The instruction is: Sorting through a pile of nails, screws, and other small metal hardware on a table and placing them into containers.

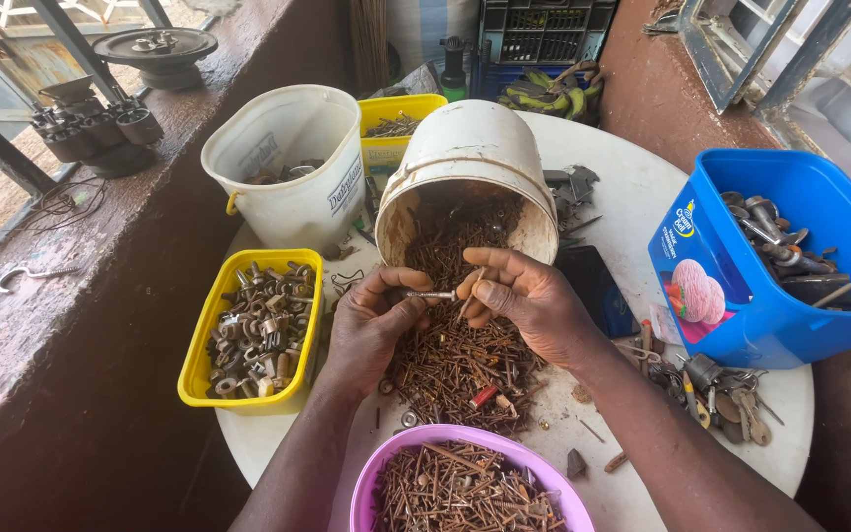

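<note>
My left hand [371,330] and my right hand [524,296] meet over a heap of rusty nails [460,369] on a round white table [632,187]. Between the fingertips of both hands is a small grey metal bolt [430,294], held level. A white bucket [470,172] lies tipped on its side just behind my hands, with nails spilling out of its mouth. A pink bowl [465,488] full of rusty nails sits at the near table edge, below my wrists.
A yellow tub [253,330] of nuts and washers stands at left, an upright white bucket [293,163] and another yellow tub [396,123] behind. A blue tub [780,256] of metal parts stands at right, keys [721,394] and a dark phone [593,291] beside it.
</note>
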